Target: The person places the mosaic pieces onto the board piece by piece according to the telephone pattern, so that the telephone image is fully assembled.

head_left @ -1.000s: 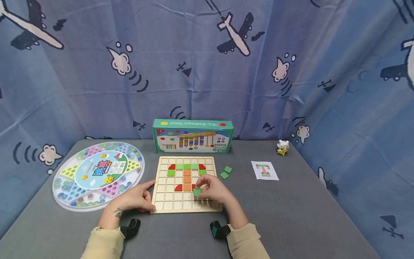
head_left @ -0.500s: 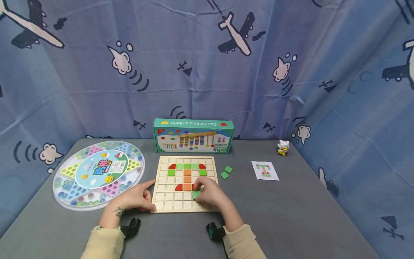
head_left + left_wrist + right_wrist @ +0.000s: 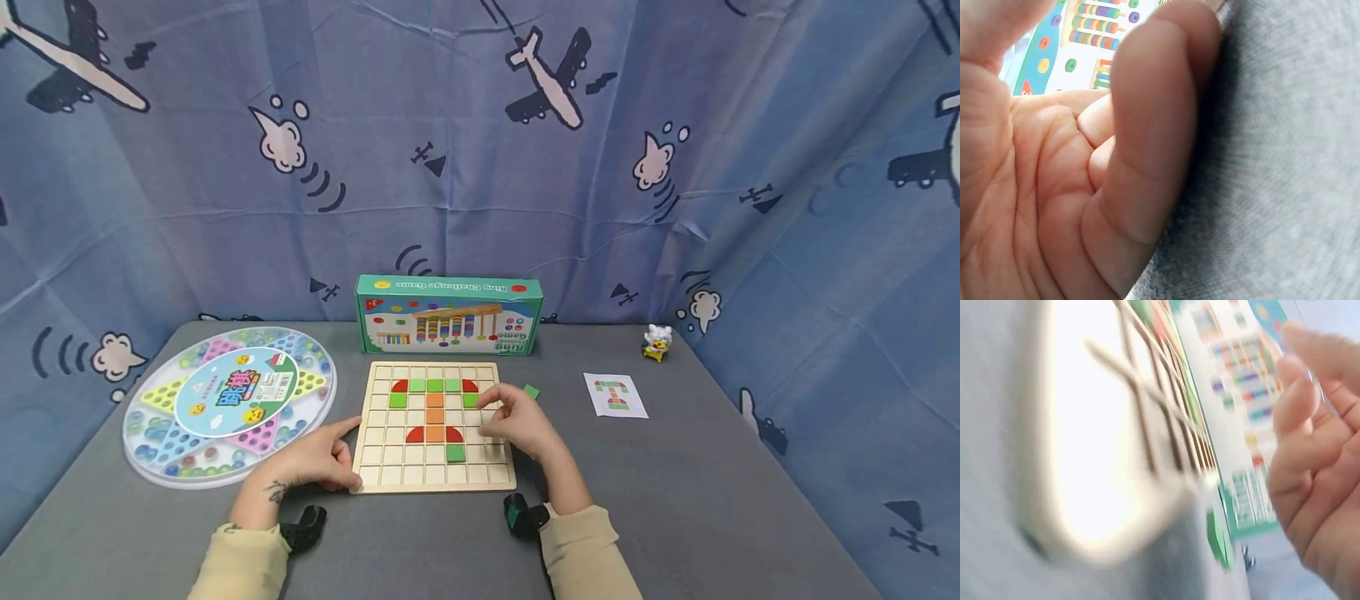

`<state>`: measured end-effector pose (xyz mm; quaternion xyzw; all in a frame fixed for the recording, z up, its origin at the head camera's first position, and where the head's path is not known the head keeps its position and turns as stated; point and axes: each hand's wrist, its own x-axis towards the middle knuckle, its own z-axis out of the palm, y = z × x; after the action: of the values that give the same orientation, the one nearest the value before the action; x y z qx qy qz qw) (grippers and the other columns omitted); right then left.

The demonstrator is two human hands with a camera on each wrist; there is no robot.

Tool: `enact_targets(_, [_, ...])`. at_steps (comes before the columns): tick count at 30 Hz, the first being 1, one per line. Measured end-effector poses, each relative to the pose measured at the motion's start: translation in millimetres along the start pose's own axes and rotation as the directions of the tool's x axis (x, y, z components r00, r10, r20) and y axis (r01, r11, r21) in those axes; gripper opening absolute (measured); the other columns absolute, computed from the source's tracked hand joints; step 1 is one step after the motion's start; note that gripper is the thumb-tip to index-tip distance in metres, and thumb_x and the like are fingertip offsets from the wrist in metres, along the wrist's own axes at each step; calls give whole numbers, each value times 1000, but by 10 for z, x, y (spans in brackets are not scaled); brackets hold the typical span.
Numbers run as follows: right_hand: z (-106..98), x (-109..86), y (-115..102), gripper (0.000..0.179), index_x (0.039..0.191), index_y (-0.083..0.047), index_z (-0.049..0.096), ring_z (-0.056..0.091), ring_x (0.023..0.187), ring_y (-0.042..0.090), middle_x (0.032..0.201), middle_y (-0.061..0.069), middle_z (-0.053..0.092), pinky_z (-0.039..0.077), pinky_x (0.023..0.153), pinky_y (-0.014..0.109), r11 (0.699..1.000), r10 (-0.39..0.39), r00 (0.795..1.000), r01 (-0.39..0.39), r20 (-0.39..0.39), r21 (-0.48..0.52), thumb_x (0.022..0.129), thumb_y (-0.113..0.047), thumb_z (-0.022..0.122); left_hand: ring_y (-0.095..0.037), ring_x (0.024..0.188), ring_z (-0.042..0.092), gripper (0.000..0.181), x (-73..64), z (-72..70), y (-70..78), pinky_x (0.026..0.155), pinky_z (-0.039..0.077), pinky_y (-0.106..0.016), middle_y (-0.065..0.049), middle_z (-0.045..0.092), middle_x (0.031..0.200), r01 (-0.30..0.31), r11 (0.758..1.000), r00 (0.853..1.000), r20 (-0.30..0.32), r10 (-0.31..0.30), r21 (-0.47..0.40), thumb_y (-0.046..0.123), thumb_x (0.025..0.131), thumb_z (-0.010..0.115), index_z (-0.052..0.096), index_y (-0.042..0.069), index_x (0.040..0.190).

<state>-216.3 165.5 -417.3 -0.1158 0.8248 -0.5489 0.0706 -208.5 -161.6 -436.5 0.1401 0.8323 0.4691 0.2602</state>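
Observation:
A square wooden grid board (image 3: 382,476) lies on the table with red, green and orange tiles set in its cells. My left hand (image 3: 318,457) touches the board's left side, its index finger and thumb spread along the edge, the other fingers bent inward. Over the board's right side hovers my right hand (image 3: 525,425), fingers loosely bent with nothing between them. One green square tile (image 3: 455,453) sits in a cell below a red quarter-round tile (image 3: 453,435). Beyond the right hand a loose green tile (image 3: 531,391) shows partly on the table.
A ring game box (image 3: 448,317) stands behind the board. The round marble game (image 3: 141,462) lies left. A printed pattern card (image 3: 633,404) and a small figurine (image 3: 656,342) are at right. Grey table (image 3: 405,550) surface extends in front.
My right hand let go of the green tile, now in a cell on the board's lower part, and moved right and away toward the loose tiles. The left hand stayed put.

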Motion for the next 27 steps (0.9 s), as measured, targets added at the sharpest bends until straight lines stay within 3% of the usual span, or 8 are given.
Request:
enact_targets(3, [-154,26,63,31,102,5,59,49,56,9,94,27,57,40,53,26,999,-2,999,3,-40,48,73,9,68,-10,51,47,105,0,0,-11,50,40,-27,-2,54,63,3,1000,1000,3,-3,4,15,64,81,17,-4,145])
enact_targets(10, [-229,58,67,28,102,5,60,44,60,14,99,20,59,40,56,27,989,-23,1000,25,9,-144,76,1,69,-10,51,46,104,-9,-2,-7,50,40,-27,-1,54,62,9,1000,1000,3,-9,-3,15,64,81,17,-4,145])
enact_targets(16, [-376,170,115,29,102,2,62,48,70,19,102,16,61,42,62,30,979,23,999,-32,-46,-203,74,5,68,-10,51,45,103,-16,-1,13,50,40,-27,-1,53,62,-2,1000,1000,3,2,-8,14,64,81,18,-6,144])
enact_targets(22, [-578,286,276,35,106,2,63,55,90,29,109,17,61,46,68,32,964,82,996,-84,-19,-251,72,9,67,-11,51,46,103,-18,3,11,50,41,-27,-2,54,62,-6,1000,1000,-2,6,-21,13,64,80,18,-5,144])
enact_targets(27, [-638,321,371,39,106,2,63,55,97,29,110,18,60,47,70,33,956,130,991,-127,-4,-263,69,13,66,-11,51,46,103,-16,3,7,50,41,-28,-2,54,62,-10,1000,1000,-2,10,-22,13,65,80,17,-5,145])
